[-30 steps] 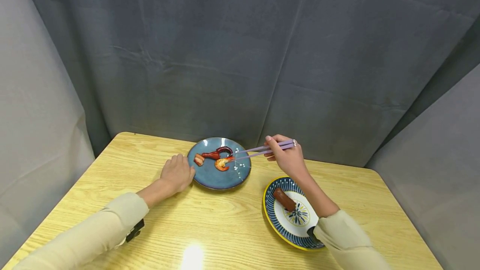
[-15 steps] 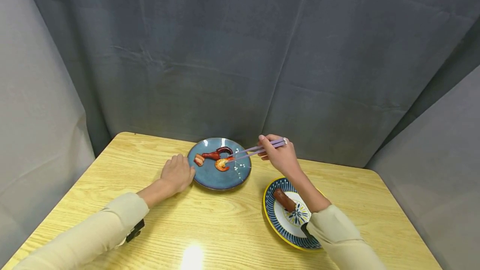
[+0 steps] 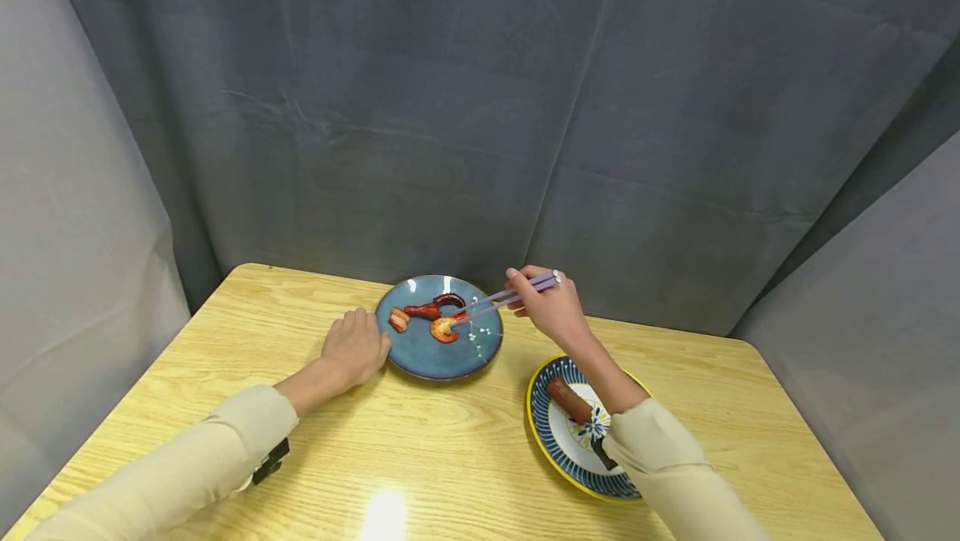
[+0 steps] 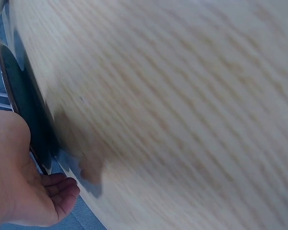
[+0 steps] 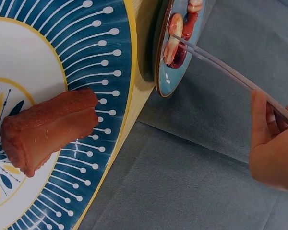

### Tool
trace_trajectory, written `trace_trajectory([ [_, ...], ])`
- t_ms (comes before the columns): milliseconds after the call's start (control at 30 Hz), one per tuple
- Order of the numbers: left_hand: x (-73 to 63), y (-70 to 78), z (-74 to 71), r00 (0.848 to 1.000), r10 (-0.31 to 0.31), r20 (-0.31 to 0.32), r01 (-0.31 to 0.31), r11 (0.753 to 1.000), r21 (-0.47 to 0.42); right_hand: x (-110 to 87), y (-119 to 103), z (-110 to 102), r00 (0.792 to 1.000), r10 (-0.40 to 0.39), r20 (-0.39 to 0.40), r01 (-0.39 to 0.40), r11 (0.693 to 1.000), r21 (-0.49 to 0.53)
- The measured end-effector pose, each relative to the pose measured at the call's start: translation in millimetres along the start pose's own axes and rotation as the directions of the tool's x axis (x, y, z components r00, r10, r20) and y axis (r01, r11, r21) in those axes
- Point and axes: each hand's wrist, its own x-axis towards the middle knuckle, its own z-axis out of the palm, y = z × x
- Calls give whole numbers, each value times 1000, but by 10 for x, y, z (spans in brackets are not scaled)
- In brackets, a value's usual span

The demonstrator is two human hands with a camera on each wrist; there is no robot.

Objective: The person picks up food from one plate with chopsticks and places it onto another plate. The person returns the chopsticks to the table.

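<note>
My right hand (image 3: 550, 305) holds a pair of lilac chopsticks (image 3: 545, 280) towards their thick end. Their tips meet an orange shrimp (image 3: 444, 329) on the blue plate (image 3: 435, 362); in the right wrist view the chopsticks (image 5: 249, 84) lie against the shrimp (image 5: 173, 40), but a firm pinch cannot be made out. Beside the shrimp lie a glossy dark-red piece with a curled end (image 3: 423, 311) and a striped pork-belly piece (image 3: 399, 320). At the plate's left edge, my left hand (image 3: 355, 348) grips the rim, thumb over it and fingers curled below in the left wrist view.
Nearer and to the right stands a blue-and-white plate with a yellow rim (image 3: 534, 426), partly under my right forearm. On it lies a brown chunk of meat (image 3: 568, 400). The wooden table (image 3: 420, 458) ends at a grey curtain (image 3: 360, 149) behind.
My right hand has moved left and slightly up, bringing the chopstick tips further over the shrimp. The left hand, both plates and the food pieces stay in place.
</note>
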Motion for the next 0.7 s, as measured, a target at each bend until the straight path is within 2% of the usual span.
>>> trace_trajectory([
  [333,7,23,-15,1000,9,-3,-9,1000,15,69,-33,-3,1000,12,2,-12,1000,-24],
  [700,-7,23,-13,1000,2,18,-2,1000,7,160,-50,-6,997,45,68,-40,997,-71],
])
